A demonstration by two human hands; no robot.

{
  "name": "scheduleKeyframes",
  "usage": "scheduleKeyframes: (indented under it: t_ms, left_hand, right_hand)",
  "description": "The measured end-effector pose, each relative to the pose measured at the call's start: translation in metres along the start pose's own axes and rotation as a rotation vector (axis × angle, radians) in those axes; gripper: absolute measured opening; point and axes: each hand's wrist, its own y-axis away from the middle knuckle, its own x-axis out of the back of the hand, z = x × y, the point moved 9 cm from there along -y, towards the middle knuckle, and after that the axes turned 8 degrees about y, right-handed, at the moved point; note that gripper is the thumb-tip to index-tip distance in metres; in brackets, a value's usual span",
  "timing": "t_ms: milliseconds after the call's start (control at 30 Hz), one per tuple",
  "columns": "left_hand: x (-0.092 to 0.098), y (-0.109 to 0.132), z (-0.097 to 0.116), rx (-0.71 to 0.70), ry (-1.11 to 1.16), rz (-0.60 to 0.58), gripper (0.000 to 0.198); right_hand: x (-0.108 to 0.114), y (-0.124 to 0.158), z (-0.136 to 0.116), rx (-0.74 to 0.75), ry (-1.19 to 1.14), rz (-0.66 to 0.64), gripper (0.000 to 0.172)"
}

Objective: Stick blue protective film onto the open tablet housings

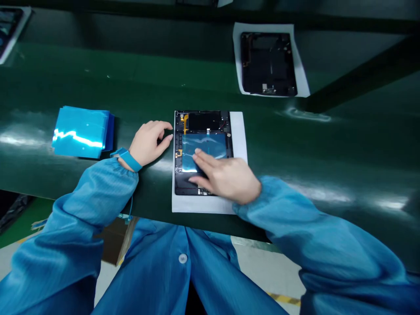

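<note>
An opened tablet body [203,122] lies on a white sheet [239,131] on the green belt in front of me. A blue film [210,143] covers its middle. My right hand [226,175] lies flat on the film with its fingers stretched out, pressing on it. My left hand [147,142] rests on the belt at the tablet's left edge, fingers loosely curled, fingertips touching the frame. A blue wrist strap [127,158] circles my left wrist.
A stack of blue films [80,136] lies on the belt at the left. A second opened tablet [268,63] on a white sheet sits farther back at the right. Another device [9,26] shows at the top left corner. The green belt [328,144] stretches to both sides.
</note>
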Motion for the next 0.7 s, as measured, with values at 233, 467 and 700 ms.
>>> scheduleKeyframes:
  t_ms: [233,467,700]
  left_hand:
    - [0.01,-0.024,0.062,-0.162,-0.133,-0.106,0.03]
    - [-0.035,-0.089,0.049,0.062,-0.208,-0.09,0.039]
    - [-0.058,-0.101,0.032,0.068,-0.166,-0.156,0.042]
  right_hand:
    - [0.001,0.022,0.02,-0.057,-0.016,0.032,0.063]
    - [-0.008,0.015,0.065,-0.166,0.003,-0.003,0.059]
    - [0.006,0.069,0.025,-0.008,-0.146,0.095,0.044]
